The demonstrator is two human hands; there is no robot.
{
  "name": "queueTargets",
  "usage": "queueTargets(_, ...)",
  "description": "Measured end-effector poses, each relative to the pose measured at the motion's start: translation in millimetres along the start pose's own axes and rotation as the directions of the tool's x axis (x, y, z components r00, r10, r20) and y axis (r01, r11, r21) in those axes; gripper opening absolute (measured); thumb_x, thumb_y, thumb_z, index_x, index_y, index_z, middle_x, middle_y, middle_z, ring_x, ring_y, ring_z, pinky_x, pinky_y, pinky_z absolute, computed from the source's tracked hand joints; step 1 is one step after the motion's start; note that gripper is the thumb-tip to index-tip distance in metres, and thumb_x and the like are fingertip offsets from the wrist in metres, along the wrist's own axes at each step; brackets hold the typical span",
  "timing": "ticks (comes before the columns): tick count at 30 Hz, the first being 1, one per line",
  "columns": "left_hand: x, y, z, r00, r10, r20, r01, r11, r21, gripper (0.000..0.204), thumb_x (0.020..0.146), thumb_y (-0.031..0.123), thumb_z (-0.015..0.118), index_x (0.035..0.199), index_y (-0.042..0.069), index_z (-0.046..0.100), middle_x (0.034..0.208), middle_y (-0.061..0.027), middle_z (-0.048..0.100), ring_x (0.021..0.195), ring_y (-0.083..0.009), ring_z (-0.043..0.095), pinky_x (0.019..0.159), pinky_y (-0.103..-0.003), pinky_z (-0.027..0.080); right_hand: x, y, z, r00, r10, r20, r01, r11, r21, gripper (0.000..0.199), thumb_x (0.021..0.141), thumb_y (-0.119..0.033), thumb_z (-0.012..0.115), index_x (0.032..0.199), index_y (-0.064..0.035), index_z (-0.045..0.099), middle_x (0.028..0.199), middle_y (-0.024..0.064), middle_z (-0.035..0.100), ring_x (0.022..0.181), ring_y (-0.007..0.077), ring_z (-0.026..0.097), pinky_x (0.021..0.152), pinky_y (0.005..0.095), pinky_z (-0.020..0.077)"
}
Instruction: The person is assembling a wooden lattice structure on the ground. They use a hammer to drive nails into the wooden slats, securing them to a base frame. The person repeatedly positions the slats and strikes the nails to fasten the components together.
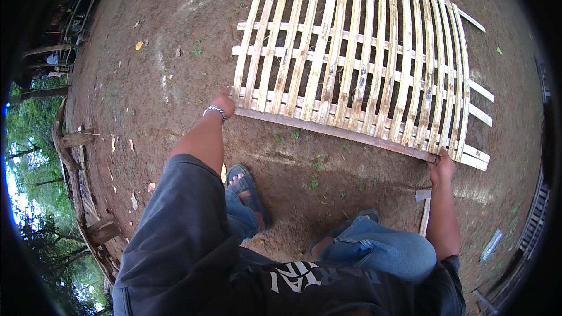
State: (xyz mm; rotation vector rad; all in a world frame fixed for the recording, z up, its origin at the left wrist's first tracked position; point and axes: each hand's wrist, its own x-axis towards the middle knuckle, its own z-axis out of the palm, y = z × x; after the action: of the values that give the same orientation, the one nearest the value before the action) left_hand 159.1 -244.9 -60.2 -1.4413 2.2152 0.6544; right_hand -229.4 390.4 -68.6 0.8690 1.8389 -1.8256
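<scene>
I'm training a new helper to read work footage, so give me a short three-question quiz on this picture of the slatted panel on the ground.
1. True or false: the left hand and the right hand are at opposite ends of the near edge of the bamboo panel.
2. What lies on the dirt just below the right hand?
A. a hammer
B. a saw
C. a bucket
3. What is worn on the left wrist?

Key:
1. True; the left hand is at the near left corner, the right at the near right corner.
2. A.
3. A metal bracelet.
</scene>
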Motion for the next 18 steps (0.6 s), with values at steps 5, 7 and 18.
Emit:
queueTargets(5, -8, 2, 15, 0.983, 0.026, -0.180, -0.037, 0.998, -0.057, 0.064, 0.088, 0.004, 0.049, 0.151, 0.005, 0.051, 0.153, -0.0235, 0.053, 0.145, -0.0372, 0.047, 0.121, -0.043, 0.038, -3, -4, -1, 1.000, 0.002, -0.028, -0.003, 0.999, -0.049, 0.044, 0.107, -0.018, 0.056, 0.147, -0.0012, 0.047, 0.134, 0.0134, 0.061, 0.122, 0.0312, 0.062, 0.102, 0.0583, 0.0493)
queueTargets(7, -19, 21, 8, 0.980, -0.068, -0.188, 0.036, 0.986, -0.165, 0.063, 0.087, 0.003, 0.049, 0.150, 0.005, 0.052, 0.150, -0.0228, 0.056, 0.142, -0.0372, 0.051, 0.119, -0.043, 0.040, -2, -6, -7, 0.999, 0.001, -0.040, -0.001, 1.000, -0.009, 0.048, 0.107, -0.018, 0.057, 0.150, -0.0011, 0.045, 0.141, 0.0148, 0.057, 0.133, 0.0321, 0.055, 0.106, 0.0614, 0.0463)
queueTargets(18, -5, -14, 26, 0.989, -0.010, -0.144, -0.016, 0.984, -0.178, 0.059, 0.090, 0.009, 0.049, 0.148, 0.008, 0.056, 0.142, -0.0247, 0.061, 0.133, -0.0392, 0.058, 0.114, -0.044, 0.045, 2, -2, -29, 0.998, -0.044, -0.055, 0.036, 0.989, -0.140, 0.061, 0.105, -0.031, 0.063, 0.155, -0.0027, 0.041, 0.151, 0.0150, 0.051, 0.142, 0.0328, 0.047, 0.113, 0.0601, 0.0398)
